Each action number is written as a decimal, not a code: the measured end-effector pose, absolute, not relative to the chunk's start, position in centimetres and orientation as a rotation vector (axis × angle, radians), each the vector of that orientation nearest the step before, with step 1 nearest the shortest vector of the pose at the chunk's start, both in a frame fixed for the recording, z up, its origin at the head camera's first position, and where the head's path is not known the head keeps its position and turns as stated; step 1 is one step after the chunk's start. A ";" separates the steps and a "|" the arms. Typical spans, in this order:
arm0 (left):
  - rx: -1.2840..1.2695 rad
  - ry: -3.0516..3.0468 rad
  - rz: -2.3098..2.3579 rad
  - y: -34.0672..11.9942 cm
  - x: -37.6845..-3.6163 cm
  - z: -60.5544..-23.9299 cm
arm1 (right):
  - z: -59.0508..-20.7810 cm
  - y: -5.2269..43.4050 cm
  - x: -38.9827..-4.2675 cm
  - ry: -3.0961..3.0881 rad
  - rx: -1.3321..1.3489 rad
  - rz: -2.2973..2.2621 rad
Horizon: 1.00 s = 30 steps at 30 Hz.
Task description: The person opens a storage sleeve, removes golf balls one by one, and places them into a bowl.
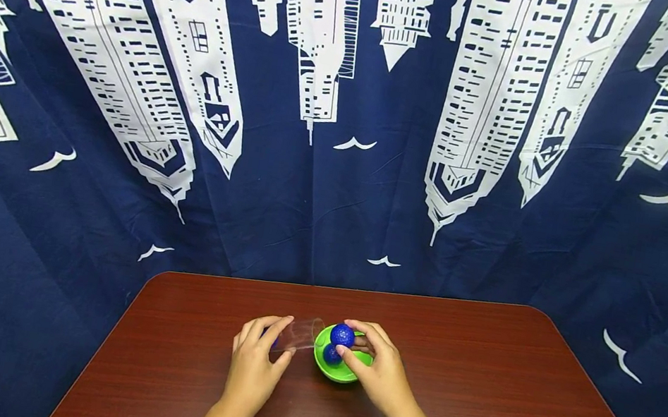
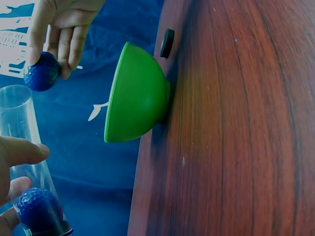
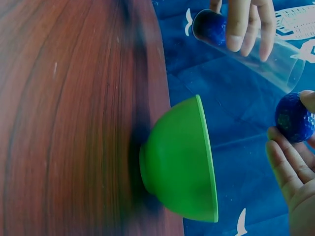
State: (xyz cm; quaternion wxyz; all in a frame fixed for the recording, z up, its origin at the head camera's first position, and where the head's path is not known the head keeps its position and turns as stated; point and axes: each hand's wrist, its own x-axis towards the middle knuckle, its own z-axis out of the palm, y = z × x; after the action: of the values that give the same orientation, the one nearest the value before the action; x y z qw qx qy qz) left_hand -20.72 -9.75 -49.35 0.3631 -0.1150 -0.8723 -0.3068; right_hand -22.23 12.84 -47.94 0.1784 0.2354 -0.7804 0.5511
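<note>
Your right hand (image 1: pixel 378 371) pinches a blue dimpled ball (image 1: pixel 342 334) between thumb and fingertips, holding it just above the green bowl (image 1: pixel 343 374). A second blue ball (image 1: pixel 331 354) lies inside the green bowl, toward its left side. Your left hand (image 1: pixel 253 361) is curled round a clear plastic tube (image 1: pixel 300 334), which lies tilted just left of the green bowl, its open mouth pointing at the bowl's rim. The left wrist view shows a third blue ball (image 2: pixel 39 210) sitting inside the tube at its closed end, next to your fingers. The green bowl stands on a reddish-brown wooden table (image 1: pixel 505 403), near the middle of it. Beyond the bowl, past the table's far edge, hangs a navy curtain (image 1: pixel 310 198) printed with white skyscrapers and birds.
</note>
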 end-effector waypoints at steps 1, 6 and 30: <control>-0.289 -2.252 -0.807 -9.7 -20.7 -49.3 | -48.0 12.9 -22.3 -2.216 0.662 1.553; -0.248 -2.278 -0.879 -9.6 -20.7 -49.2 | -48.3 13.4 -22.8 -2.261 0.639 1.458; -0.220 -2.249 -1.021 -9.6 -20.9 -49.9 | -48.5 13.5 -24.0 -2.681 0.542 0.648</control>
State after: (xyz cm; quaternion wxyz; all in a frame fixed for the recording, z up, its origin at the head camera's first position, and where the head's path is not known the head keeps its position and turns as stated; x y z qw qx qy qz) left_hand -20.91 -9.63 -49.88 0.3249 -0.0840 -0.8578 -0.3894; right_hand -24.04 13.52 -48.47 0.1648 0.1901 -0.9408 0.2273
